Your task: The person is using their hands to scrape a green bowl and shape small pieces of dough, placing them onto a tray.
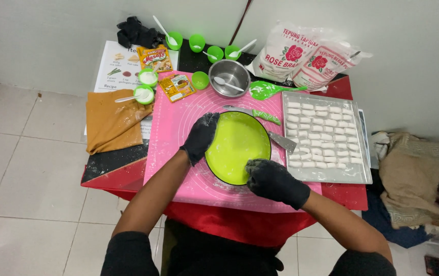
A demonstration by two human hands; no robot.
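Left hand [200, 137] cupped on green plate [235, 145] far rim; right hand [273, 180] curled over near rim, contents hidden; steady plate on pink mat [173, 148]; keep floury gloves off tray [365, 176].

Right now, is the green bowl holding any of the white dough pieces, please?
No, the green bowl holds only a floury film; the white pieces lie in rows on the metal tray.
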